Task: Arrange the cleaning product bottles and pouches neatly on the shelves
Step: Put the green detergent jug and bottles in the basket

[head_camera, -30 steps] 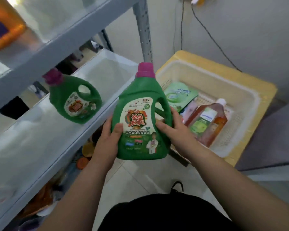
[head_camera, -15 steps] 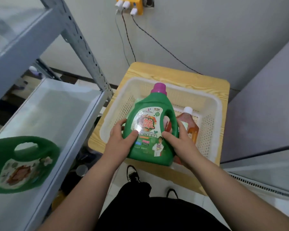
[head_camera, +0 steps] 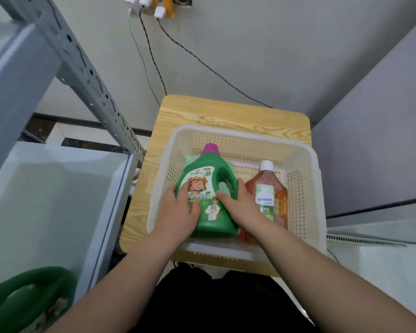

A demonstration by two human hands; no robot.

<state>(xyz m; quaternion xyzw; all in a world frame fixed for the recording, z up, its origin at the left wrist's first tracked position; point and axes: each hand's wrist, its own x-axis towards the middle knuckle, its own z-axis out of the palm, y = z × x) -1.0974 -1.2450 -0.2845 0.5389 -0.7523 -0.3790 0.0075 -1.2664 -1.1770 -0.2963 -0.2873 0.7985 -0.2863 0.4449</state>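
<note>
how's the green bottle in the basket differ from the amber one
The green bottle is opaque, purple-capped; the amber bottle is see-through, white-capped. The green bottle has a handle, the amber bottle none. The left hand and right hand grip the green bottle, not the amber bottle. Both are in the basket.

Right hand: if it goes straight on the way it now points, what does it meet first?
The right hand points forward-left into the green bottle, which it holds beside the handle. Carried along together, they would probably meet the far wall of the white basket next; depth is unclear.
</note>
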